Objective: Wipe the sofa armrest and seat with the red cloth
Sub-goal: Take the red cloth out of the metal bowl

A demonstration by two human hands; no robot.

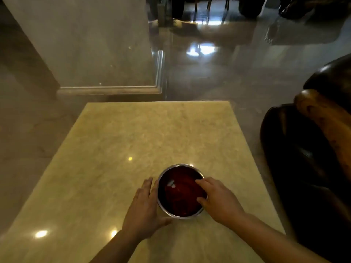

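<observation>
Both hands are working at a metal bowl [181, 192] that is sitting near the front edge of the marble table [133, 139], a little right of its middle. The right hand [218, 200] is reaching over the bowl's right rim with fingers spread and dipping inside, touching or nearly touching the red cloth [182, 192]; it is not yet closing on anything that I can see. The left hand [144, 204] is lying open and flat against the bowl's left wall, thumb curling under the near side, bracing it rather than gripping.

The red cloth is lying bunched inside the bowl, and a bright glint on it suggests water, though I cannot tell for sure. The sofa armrest [319, 118], glossy brown with dark upholstery beside it, is standing off the table's right edge, well apart from the bowl.

The risks, as I judge them:
- If the cloth is soaked and is lifted unwrung, it is likely dripping across the polished tabletop and floor on the way to the sofa.
- A quick pull could be tipping or sliding the light bowl on the slick marble, especially toward the near front edge, should the left hand be easing off.
- An over-wet cloth may be leaving streaks on the armrest.
</observation>
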